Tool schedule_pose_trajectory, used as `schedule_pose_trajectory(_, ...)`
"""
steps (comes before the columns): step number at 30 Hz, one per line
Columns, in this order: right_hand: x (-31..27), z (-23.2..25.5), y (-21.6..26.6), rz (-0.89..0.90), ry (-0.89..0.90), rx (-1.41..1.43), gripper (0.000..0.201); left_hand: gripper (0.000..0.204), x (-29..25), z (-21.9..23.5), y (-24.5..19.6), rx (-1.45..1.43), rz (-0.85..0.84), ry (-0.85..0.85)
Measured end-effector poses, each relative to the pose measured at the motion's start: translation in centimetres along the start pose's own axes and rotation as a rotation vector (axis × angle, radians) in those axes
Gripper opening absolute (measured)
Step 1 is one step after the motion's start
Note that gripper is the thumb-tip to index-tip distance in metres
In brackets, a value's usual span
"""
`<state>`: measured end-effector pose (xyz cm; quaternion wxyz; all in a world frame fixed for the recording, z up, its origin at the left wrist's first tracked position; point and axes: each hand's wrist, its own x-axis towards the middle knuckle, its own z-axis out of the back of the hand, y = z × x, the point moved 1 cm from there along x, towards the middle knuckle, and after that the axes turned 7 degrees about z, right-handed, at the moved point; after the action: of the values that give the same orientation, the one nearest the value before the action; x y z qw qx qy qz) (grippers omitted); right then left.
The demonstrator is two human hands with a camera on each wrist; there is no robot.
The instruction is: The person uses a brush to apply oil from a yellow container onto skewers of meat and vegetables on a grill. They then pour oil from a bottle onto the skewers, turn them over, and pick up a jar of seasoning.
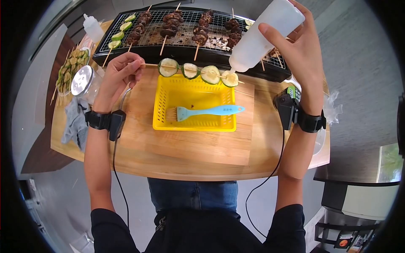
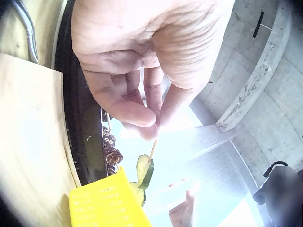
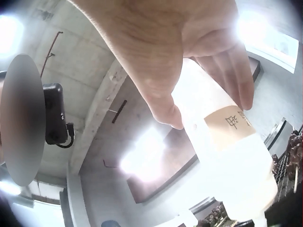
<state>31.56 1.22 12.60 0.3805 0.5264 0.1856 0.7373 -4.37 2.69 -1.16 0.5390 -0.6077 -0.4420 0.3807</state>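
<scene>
Zucchini skewer (image 1: 209,76) hangs roughly level at the 12 o'clock edge of the yellow basket (image 1: 194,127); at 10 o'clock I have the left hand (image 1: 119,76) on its bare stick, the grip narrow, a pinch of thumb and fingertips. At 2 o'clock my right hand (image 1: 301,52) has a wider grip, wrapped round a white squeeze bottle (image 1: 263,40) tipped nozzle-down at the endmost slice. I can't tell whether the nozzle touches it or anything flows. I judge the step in hand to be dressing the slices from the bottle. To me, the next move calls for a gentle squeeze and a slow pass toward 9 o'clock, with the skewer steady over the basket to catch drips. A blue basting brush (image 1: 204,111) lies across the basket, its handle over the 3 o'clock rim. Farther off at 12 o'clock on the worktop (image 1: 268,147), the grill (image 1: 147,56) carries meat skewers (image 1: 202,31).
</scene>
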Motion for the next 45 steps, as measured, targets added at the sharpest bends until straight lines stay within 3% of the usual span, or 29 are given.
schedule_pose_trajectory(4,-0.2,-0.3,1.8,0.013,-0.028,-0.11,0.067,0.02,-0.1,-0.3,-0.3,-0.001,-0.002,-0.002)
schedule_pose_trajectory(8,-0.1,0.4,0.2,-0.002,-0.046,-0.125,0.067,0.019,-0.1,-0.4,-0.4,-0.002,-0.001,-0.001)
schedule_pose_trajectory(13,-0.4,0.1,2.3,-0.017,0.024,-0.309,0.068,0.017,-0.1,-0.6,-0.4,0.028,-0.012,-0.024)
schedule_pose_trajectory(16,-0.1,0.3,0.6,-0.027,0.018,-0.26,0.068,0.013,-0.2,-0.5,-0.5,0.128,0.002,-0.046)
schedule_pose_trajectory(20,-0.3,0.2,2.2,-0.1,-0.006,-0.216,0.068,0.01,-0.3,-0.8,-0.9,0.257,0.012,-0.06)
schedule_pose_trajectory(22,-0.2,0.5,2.2,-0.063,0.018,-0.125,0.067,0.011,-0.2,-1.1,-1.0,0.358,0.028,0.005)
schedule_pose_trajectory(29,-0.5,-1.0,2.8,-0.019,-0.059,0.084,0.067,0.016,-0.3,-1.3,-1.2,0.397,0.09,0.01)
schedule_pose_trajectory(31,-0.5,-0.7,2.5,0.002,0.031,0.143,0.065,0.016,-0.2,-1.1,-1.1,0.392,0.083,0.025)
schedule_pose_trajectory(38,-0.6,-1.3,2.6,-0.007,0.004,0.044,0.064,0.024,-0.5,-1.6,-1.1,0.457,0.086,0.055)
schedule_pose_trajectory(44,-0.5,-1.3,2.0,0.082,-0.209,0.154,0.066,0.034,-0.6,-1.5,-1.4,0.303,-0.04,0.016)
schedule_pose_trajectory(45,-0.2,-0.4,0.9,0.144,-0.267,-0.003,0.063,0.034,-0.6,-1.5,-1.4,0.309,-0.038,0.011)
